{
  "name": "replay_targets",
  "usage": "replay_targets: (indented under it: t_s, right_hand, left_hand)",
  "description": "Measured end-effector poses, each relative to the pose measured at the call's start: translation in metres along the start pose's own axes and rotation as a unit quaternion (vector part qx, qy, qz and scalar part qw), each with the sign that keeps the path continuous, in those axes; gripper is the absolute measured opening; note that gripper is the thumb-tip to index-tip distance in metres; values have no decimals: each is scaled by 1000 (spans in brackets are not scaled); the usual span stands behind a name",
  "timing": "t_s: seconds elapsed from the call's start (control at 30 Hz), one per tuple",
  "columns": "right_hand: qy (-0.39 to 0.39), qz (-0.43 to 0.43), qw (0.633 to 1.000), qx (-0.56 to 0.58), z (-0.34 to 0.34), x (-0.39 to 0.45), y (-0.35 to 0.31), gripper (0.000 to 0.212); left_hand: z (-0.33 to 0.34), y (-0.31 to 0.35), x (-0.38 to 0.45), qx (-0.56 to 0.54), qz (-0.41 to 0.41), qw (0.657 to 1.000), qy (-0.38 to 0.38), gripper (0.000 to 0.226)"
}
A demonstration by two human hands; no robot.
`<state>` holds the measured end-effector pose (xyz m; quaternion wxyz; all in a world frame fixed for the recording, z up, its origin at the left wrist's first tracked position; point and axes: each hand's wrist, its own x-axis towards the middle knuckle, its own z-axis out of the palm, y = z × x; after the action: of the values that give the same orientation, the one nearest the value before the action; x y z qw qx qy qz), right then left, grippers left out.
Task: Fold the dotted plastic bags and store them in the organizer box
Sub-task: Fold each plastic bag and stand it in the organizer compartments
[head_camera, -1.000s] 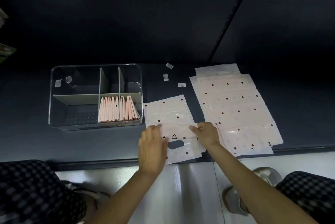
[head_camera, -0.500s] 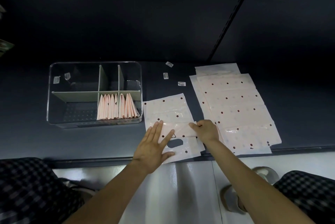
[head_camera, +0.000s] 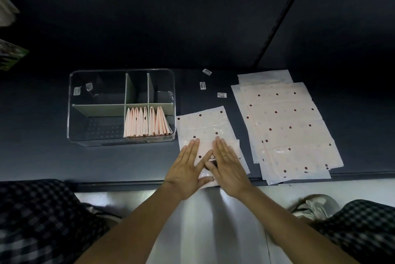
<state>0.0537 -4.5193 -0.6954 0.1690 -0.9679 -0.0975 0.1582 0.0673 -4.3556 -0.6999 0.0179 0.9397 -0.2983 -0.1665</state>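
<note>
Head view: one dotted bag (head_camera: 203, 127) is laid flat on the dark table (head_camera: 128, 163), just right of the clear box (head_camera: 121, 107). Its near part is folded over and is pressed down by both hands. The left hand (head_camera: 188, 169) and the right hand (head_camera: 226, 167) are spread flat with straight fingers, side by side, and nothing is gripped by them. A ring (head_camera: 224, 156) is seen on the right hand. Folded bags (head_camera: 147, 122) are stood upright in the front right compartment of the box. A stack of flat bags (head_camera: 286, 127) is placed to the right, apart from the hands. Three small labels (head_camera: 221, 95) are scattered on the table behind.
</note>
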Motion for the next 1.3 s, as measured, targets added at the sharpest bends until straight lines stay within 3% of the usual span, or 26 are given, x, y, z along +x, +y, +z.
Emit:
replay_targets:
  t_s: [0.17,0.27,0.33,0.53,0.6,0.73,0.87,0.97,1.1,1.2,1.3]
  right_hand:
    - [-13,26,996,-87,-12,-14,40,71]
    - [-27,-6,987,-160,-27,-16,51,70]
    - [9,-36,978,-204,-41,-15,48,73]
    - [113,-97,955,-258,-52,0,40,53]
    - [134,-100,957,-236,-53,4,39,33]
    - [128,-96,957,-241,-56,4,41,23]
    - [51,15,995,-82,-55,2,43,33]
    - [17,143,984,107,-57,2,38,23]
    - [-103,243,934,240,-58,3,32,18]
    - [-134,295,889,324,-61,-1,23,25]
    - [-158,364,791,466,-62,-4,16,18]
  left_hand:
    - [0,-17,-7,4,23,1000,-7,72]
    - [-3,-20,-9,-6,34,999,-10,71]
    - [-5,-19,-9,-26,26,999,2,70]
    - [-17,-4,-1,-61,-46,997,33,49]
    - [-20,4,2,-67,-72,994,46,43]
    - [-26,15,9,-60,-90,989,97,37]
    - [-27,23,14,-90,-78,987,107,35]
    - [-24,24,11,-78,-63,987,124,37]
    - [-23,25,3,-41,-16,994,100,47]
    - [-26,23,-6,-10,20,994,110,57]
    - [-21,21,-11,0,27,993,116,66]
